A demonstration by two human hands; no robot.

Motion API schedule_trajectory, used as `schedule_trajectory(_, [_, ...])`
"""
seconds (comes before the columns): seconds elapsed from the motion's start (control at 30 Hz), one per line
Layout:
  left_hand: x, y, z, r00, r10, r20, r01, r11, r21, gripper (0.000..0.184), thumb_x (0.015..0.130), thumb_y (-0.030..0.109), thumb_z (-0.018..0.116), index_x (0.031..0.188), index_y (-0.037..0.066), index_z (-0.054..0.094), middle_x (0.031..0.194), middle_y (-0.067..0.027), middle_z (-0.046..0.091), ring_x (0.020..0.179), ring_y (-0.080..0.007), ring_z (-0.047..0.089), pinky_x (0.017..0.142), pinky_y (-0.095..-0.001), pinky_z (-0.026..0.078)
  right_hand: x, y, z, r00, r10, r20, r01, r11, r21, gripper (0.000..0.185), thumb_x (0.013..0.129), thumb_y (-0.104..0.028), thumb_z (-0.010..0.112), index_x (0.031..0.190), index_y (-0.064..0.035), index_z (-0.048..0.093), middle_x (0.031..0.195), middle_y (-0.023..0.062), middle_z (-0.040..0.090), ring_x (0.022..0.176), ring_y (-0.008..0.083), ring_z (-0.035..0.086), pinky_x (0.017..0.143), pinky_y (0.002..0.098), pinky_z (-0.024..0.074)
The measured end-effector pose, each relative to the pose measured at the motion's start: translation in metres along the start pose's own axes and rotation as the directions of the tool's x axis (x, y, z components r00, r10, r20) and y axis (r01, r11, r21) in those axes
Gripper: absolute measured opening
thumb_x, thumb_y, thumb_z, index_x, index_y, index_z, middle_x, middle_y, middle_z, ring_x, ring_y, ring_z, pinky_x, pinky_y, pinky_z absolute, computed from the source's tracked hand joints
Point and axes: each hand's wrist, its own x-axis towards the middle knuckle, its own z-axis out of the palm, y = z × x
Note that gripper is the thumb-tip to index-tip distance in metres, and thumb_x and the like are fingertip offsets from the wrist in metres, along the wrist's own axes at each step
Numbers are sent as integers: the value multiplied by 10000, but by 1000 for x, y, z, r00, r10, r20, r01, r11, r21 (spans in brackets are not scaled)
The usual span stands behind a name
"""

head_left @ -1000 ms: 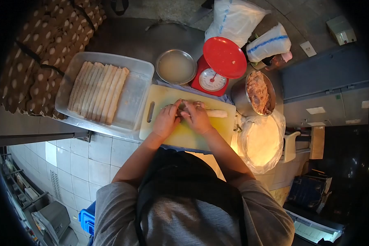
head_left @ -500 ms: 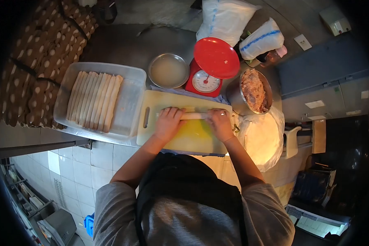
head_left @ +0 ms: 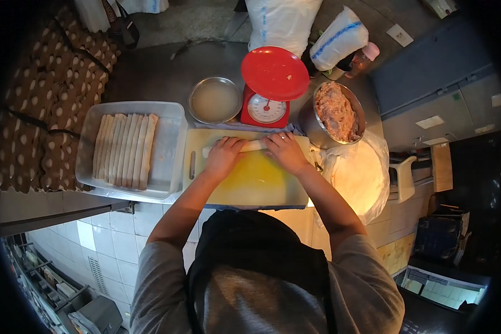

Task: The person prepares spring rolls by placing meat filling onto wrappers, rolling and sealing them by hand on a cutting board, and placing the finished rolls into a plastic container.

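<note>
A pale wrapped roll point(head_left: 254, 145) lies along the far part of a yellowish cutting board point(head_left: 245, 189). My left hand point(head_left: 224, 156) rests over its left part, and its left tip shows beyond the fingers. Over the right part lies my right hand point(head_left: 284, 151), a ring on one finger. Both hands have their fingers bent over the roll. Several finished-looking rolls point(head_left: 125, 150) lie side by side in a clear plastic tub point(head_left: 170, 147) left of the board.
Behind the board are a metal bowl of cloudy liquid point(head_left: 215, 100) and a red scale point(head_left: 267, 108). A pot point(head_left: 316, 125) of meat mixture point(head_left: 337, 113) and a bag of round wrappers point(head_left: 359, 175) are at the right. Egg trays point(head_left: 55, 111) stand far left.
The view has shifted. My hands, close together a second ago, moved apart along the roll, and my right hand now lies nearer my left than half a second ago.
</note>
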Motion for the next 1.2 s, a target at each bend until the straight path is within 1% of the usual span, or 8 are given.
schedule_trajectory(0.2, [-5,0,-4,990,-2,139,0,1000,9,423,785,140,679,1198,102,595,1061,-108,642,1005,-311,584,884,-411,477,4,0,-3,985,16,175,-5,998,-60,343,795,-189,640,1121,-87,610,1068,93,571,1024,263,545,889,391,406])
schedule_trajectory(0.33, [-20,28,-34,908,-120,401,143,989,-28,530,791,138,679,1294,105,514,1085,-100,639,1034,-312,579,891,-417,473,-19,-7,-16,935,-5,353,-74,975,208,364,778,-212,680,1118,-100,614,1072,102,584,1043,283,561,883,409,417])
schedule_trajectory(0.43, [-39,34,-48,999,-27,26,27,1000,-11,567,816,130,671,1344,101,466,1066,-116,644,1021,-325,579,905,-428,458,-20,-7,-20,948,81,307,-163,954,250,397,769,-244,709,1127,-102,614,1073,101,588,1054,288,563,885,410,418])
schedule_trajectory(0.67, [-97,52,-38,941,-338,-17,309,878,-365,494,847,105,665,1310,81,494,1037,-104,655,997,-290,594,894,-387,458,17,-43,9,999,47,-2,-47,987,154,399,753,-224,713,1115,-87,617,1049,93,587,1029,284,553,871,406,406])
schedule_trajectory(0.83, [-111,62,-2,728,-520,447,579,117,-807,439,879,121,668,1282,52,510,1084,-79,631,1078,-190,578,943,-332,434,25,-48,21,994,87,63,-95,985,147,381,718,-196,720,1071,-84,633,1021,90,589,1002,279,564,835,409,423])
schedule_trajectory(0.97, [-74,72,-22,657,-647,387,251,-296,-922,355,877,108,675,1200,34,546,1148,-84,596,1123,-177,551,964,-315,417,23,-76,-13,993,119,2,-107,887,448,329,704,-108,730,1016,-52,638,953,103,596,925,302,584,769,413,462])
schedule_trajectory(1.1, [-23,82,-83,875,-477,84,39,-104,-994,192,836,95,727,947,56,575,1001,-71,632,972,-140,591,828,-271,460,18,-107,-51,963,240,121,-231,515,825,309,717,-52,740,998,-9,621,912,118,597,873,292,596,751,384,484])
schedule_trajectory(1.2, [-5,95,-114,925,-357,129,187,132,-973,275,772,76,793,718,84,524,699,7,592,677,-45,541,598,-219,434,14,-113,-67,965,260,-34,-121,555,823,334,769,-150,748,1060,-33,631,1009,113,602,935,271,574,827,374,462])
